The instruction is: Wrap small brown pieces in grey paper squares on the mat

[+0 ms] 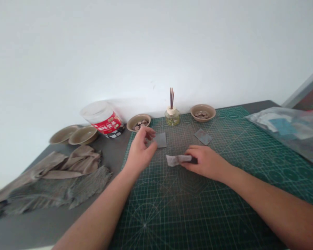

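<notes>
Landmark for all places: the reed diffuser (172, 116), clear-sided, with dark sticks, at the back of the green cutting mat (169, 208). Crumpled grey-brown cloth (65, 177): well left of the diffuser and nearer the viewer, on the dark tabletop (23, 229). Two tan bowls (83, 135), overlapping: left of the diffuser, behind the cloth. Large tub (104, 119), pale lid, red label: left of the diffuser, just beside the pair. Left dish (131, 123), tan, holding small brownish discs: just left of the diffuser, its front partly covered by the left hand. Left hand (144, 147): in front and left of the diffuser, half open, fingers curled, thumb apart, no item visible in its grasp. Grey square (161, 139): in front and slightly left of the diffuser, its left part hidden by that hand; contact cannot be told. Pale strip (174, 160), with a dark piece (194, 160) at its right end: in front of the diffuser, pinched in the right hand (206, 161), whose fingers hide part of both. Right dish (202, 113), also holding discs, and flat grey packet (203, 136): right of the diffuser, packet nearer the viewer. Clear plastic bag (284, 126), white and blue contents: far right of the diffuser, covering part of the mat.
</notes>
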Tool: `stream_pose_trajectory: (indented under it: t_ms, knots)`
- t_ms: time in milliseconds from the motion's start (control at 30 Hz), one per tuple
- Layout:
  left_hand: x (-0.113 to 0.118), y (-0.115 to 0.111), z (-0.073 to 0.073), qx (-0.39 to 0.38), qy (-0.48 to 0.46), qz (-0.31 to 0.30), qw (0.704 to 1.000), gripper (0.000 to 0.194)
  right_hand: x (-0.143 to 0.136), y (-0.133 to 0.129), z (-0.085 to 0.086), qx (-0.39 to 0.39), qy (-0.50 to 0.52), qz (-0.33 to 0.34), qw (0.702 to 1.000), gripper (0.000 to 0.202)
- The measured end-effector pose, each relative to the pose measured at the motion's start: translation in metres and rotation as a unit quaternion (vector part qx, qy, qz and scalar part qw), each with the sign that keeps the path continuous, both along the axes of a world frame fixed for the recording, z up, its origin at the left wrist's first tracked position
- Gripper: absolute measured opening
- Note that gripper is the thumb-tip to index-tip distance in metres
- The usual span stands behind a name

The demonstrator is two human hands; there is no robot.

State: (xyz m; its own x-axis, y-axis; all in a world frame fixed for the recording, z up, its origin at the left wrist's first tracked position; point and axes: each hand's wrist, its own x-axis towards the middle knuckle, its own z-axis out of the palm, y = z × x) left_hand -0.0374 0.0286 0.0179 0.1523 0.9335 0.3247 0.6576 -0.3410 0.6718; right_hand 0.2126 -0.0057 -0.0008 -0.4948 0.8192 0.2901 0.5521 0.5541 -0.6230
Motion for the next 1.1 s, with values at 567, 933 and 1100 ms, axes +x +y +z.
stream_pose_trajectory:
  t_ms: [567, 933, 1100]
  knots:
    - [-0.008, 0.016, -0.02, -0.068, 0.269, -0.001, 0.961, 0.062, -0.011, -0.014, 0.0, 0.079, 0.032, -0.003, 0.996, 0.01]
    - [-0.011, 0.021, -0.016, -0.061, 0.231, 0.076, 0.968, 0.028, -0.021, -0.031, 0.002, 0.298, -0.13, 0.11, 0.939, 0.014]
    - [-0.011, 0.019, -0.009, 0.007, 0.179, 0.098, 0.979, 0.012, -0.023, -0.003, 0.013, 0.361, -0.169, 0.04, 0.916, 0.016]
